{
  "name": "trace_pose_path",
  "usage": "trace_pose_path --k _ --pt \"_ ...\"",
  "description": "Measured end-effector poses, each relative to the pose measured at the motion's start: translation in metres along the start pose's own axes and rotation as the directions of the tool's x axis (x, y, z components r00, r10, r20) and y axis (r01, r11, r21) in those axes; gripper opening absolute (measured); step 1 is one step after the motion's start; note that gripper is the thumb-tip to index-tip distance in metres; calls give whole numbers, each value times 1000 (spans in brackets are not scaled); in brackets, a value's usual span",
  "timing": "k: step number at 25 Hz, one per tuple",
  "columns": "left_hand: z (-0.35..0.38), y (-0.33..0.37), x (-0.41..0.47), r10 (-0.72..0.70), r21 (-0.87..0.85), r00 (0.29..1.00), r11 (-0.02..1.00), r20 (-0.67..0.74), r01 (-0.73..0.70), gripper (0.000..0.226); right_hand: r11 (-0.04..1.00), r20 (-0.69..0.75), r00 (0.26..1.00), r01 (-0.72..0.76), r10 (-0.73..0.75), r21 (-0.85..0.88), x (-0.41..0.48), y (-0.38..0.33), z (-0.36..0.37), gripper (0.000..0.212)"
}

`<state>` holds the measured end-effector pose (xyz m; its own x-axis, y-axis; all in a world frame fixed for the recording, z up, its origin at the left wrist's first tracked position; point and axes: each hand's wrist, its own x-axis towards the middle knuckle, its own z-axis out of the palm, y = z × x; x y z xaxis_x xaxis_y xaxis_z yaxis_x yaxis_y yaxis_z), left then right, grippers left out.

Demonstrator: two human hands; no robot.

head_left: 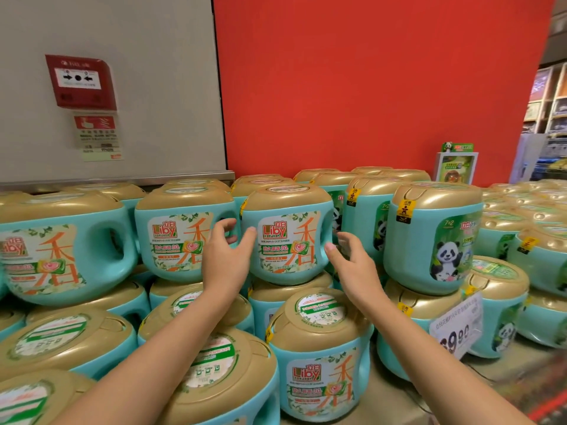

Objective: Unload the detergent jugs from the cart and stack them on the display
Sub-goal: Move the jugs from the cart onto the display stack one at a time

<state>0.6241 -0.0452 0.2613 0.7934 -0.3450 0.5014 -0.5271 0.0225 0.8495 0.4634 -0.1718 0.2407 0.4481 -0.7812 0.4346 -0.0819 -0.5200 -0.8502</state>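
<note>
- Nearest the camera, the low tier of the display [391,401] is packed with teal jugs with gold lids; the front jug [319,363] stands upright at the edge, its Liby label facing out and its handle to the right
- Two bare forearms reach up from the bottom edge over these lids, one on each side of the front jug
- To the right, a price tag [457,329] leans tilted in front of the lower jugs
- Higher up, the left hand [228,250] is at the left side of the jug [288,234], thumb tip at its front edge and fingers loosely bent in the gap beside it, clasping nothing
- The right hand [349,259] is at the handle side of the jug, fingers spread and slightly bent, holding nothing; whether either hand truly touches the plastic I cannot tell
- The jug sits upright on the top tier, resting on gold lids below, label to the front
- Just left of it stands a twin jug [184,231] with the same label, and further left another, large at the frame edge
- To the right a panda jug [435,237] is turned so that its side label shows
- More gold lids run back in rows behind
- Farthest, a red wall [368,87] meets a grey wall [122,32] that carries an alarm box [81,81]; a small panda stand [455,167] is by the red wall, and shelves [549,96] show at the far right
</note>
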Motion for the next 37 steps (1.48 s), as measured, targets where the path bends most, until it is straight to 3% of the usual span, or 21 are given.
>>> trace_pose_path --k 3,6,10,14,22,31,37 --pt "-10 33 -21 64 -146 995 986 -79 -75 22 994 -57 994 100 -97 42 -42 -2 -24 20" --pt "-8 68 -80 130 -400 988 912 84 -86 14 984 -109 985 147 -136 102 -90 3 -66 16" --pt "21 85 -197 175 -464 933 886 314 -10 19 983 -166 985 80 -53 163 -171 35 -146 18" --pt "69 88 -322 30 -409 840 883 541 232 21 985 -201 976 -56 88 163 -270 79 -245 19" --pt "163 119 -524 -181 -293 655 785 734 545 18 936 -328 877 -341 350 87 -416 125 -415 25" --pt "266 97 -570 -312 -106 532 782 787 614 17 876 -425 802 -481 420 -42 -392 207 -519 18" --pt "357 58 -559 -471 21 484 732 737 681 17 756 -425 705 -651 568 -70 -314 303 -583 17"
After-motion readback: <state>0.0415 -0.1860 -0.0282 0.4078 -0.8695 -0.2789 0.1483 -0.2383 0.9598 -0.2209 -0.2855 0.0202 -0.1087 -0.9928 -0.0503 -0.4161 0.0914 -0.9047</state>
